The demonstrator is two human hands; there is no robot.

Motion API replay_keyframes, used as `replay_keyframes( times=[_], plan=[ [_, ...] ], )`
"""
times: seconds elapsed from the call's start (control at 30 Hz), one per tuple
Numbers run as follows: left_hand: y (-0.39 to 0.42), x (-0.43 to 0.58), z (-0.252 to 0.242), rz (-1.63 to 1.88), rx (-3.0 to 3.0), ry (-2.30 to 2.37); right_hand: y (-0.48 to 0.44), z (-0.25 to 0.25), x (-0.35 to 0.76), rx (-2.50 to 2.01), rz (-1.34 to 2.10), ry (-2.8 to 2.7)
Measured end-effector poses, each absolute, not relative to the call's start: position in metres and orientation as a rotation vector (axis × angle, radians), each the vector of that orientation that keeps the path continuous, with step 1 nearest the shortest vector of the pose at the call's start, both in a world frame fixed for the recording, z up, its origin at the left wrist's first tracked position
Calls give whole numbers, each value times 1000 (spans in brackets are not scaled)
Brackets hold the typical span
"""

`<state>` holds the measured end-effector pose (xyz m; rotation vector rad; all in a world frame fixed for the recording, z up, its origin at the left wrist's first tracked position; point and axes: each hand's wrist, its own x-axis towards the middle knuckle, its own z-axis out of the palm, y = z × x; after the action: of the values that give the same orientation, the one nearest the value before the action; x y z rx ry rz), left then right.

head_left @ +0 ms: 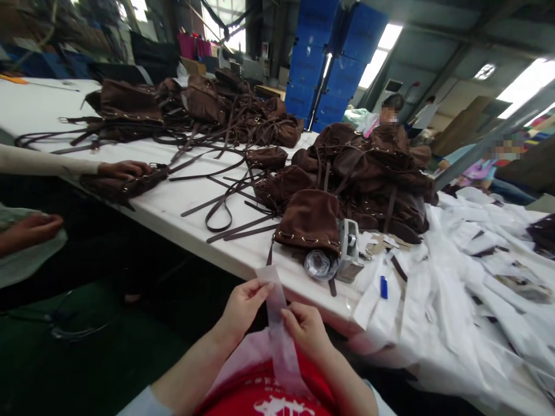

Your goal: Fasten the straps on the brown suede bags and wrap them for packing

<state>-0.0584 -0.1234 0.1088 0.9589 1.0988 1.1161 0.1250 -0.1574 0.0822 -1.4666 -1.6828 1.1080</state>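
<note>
Between my hands a long translucent white strip (277, 323) runs down in front of a red garment. My left hand (248, 300) pinches its upper part, thumb against fingers. Lower down, my right hand (304, 325) grips the strip's right edge. A dark strap hangs over the table's edge just above the strip's top end. Beyond my hands, a brown bag (309, 219) with a laced row of rings lies on the white table (173, 216). In front of it are a clear tape roll (317, 264) and a grey metal device (349, 251).
Brown bags (373, 167) with long straps are heaped on the table. White sleeves of thin material (437, 289) cover the right side, with a blue object (384, 287) on them. At left, another person's hand (125, 169) rests on a brown bag.
</note>
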Motion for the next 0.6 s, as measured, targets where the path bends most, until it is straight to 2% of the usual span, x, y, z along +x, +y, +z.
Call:
replay_keyframes(
  times=[0.17, 0.3, 0.47, 0.6],
  plan=[
    [-129, -141, 110, 1219, 844, 1385, -124, 38, 108, -1690, 1426, -1541],
    [-142, -199, 128, 1080, 1043, 1568, -99, 11, 82, -1567, 1613, -1443],
    [-155, -223, 139, 843, 1400, 1668, -92, 28, 59, -1313, 1801, -1342],
    [-157, -210, 130, 646, 1653, 1543, -98, 61, 58, -1153, 1952, -1269]
  ],
)
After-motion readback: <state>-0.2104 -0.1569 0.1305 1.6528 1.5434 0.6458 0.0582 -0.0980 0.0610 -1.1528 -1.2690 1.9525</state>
